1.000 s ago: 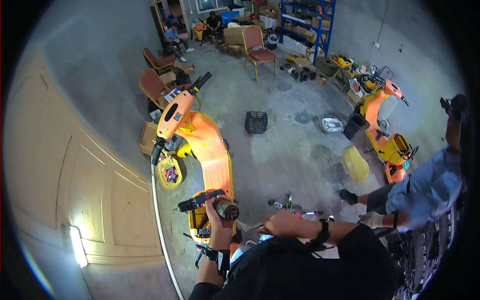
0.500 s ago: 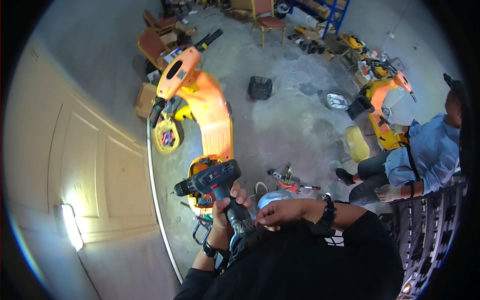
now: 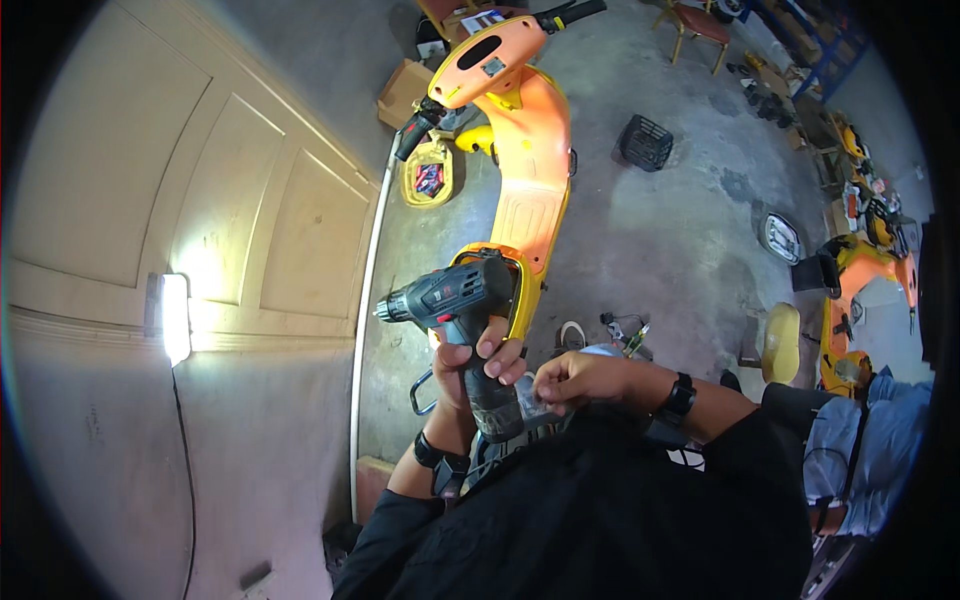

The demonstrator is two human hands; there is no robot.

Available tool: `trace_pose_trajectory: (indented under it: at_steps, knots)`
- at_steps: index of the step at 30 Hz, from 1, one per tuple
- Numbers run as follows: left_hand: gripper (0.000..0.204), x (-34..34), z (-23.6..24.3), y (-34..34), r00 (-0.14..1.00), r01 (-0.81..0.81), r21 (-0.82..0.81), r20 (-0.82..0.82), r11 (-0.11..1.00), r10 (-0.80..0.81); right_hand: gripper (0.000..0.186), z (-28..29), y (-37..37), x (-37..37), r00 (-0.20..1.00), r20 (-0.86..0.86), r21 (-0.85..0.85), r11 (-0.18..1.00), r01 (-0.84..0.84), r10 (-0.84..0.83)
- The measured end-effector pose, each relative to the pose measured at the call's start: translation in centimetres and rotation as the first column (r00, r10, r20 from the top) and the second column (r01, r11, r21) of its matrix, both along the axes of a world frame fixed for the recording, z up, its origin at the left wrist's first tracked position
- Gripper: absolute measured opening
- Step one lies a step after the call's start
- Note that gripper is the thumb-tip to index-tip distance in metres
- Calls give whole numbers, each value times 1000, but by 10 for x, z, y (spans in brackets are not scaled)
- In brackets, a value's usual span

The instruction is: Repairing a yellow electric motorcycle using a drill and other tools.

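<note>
My left hand (image 3: 492, 355) is wrapped round the grip of a dark cordless drill (image 3: 455, 292), whose chuck points left. Behind the drill lies the open seat end of an orange and yellow scooter (image 3: 530, 170). Close by the drill's base is my right hand (image 3: 585, 380), its fingers curled and thumb pressed to the forefinger. A clear, plastic-looking piece (image 3: 532, 403) shows between those fingertips and the drill's base; whether the fingers pinch it is hard to make out.
A pale door (image 3: 220, 190) with a lit lamp (image 3: 175, 320) stands left. A yellow basket (image 3: 428, 175) sits beside the scooter, a black crate (image 3: 645, 143) on the floor. Right, a person in a blue shirt (image 3: 840, 440) is near another scooter (image 3: 850, 290) and a yellow seat (image 3: 780, 342).
The view has swung left, so the scooter and floor things sit further right. The drill has tilted slightly, showing more of its base, and both hands stay close to it.
</note>
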State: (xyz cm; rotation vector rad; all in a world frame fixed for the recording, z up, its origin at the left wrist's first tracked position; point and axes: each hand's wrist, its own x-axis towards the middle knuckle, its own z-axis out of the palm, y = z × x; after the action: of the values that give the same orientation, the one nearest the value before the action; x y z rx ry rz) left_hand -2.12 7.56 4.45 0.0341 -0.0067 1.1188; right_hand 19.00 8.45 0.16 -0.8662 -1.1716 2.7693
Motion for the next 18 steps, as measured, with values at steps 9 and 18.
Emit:
trace_pose_trajectory:
  at_steps: [9, 18]
  knots:
    - [25, 5, -14, -4, 835, -171, -82, -541, 982, 100, 25, 46, 29, 28, 971, 238, 309, 947, -93, 18]
    - [21, -9, -47, -44, 692, -331, -154, -710, 931, 129, 26, 88, 33, 48, 914, 385, 355, 893, -276, 129]
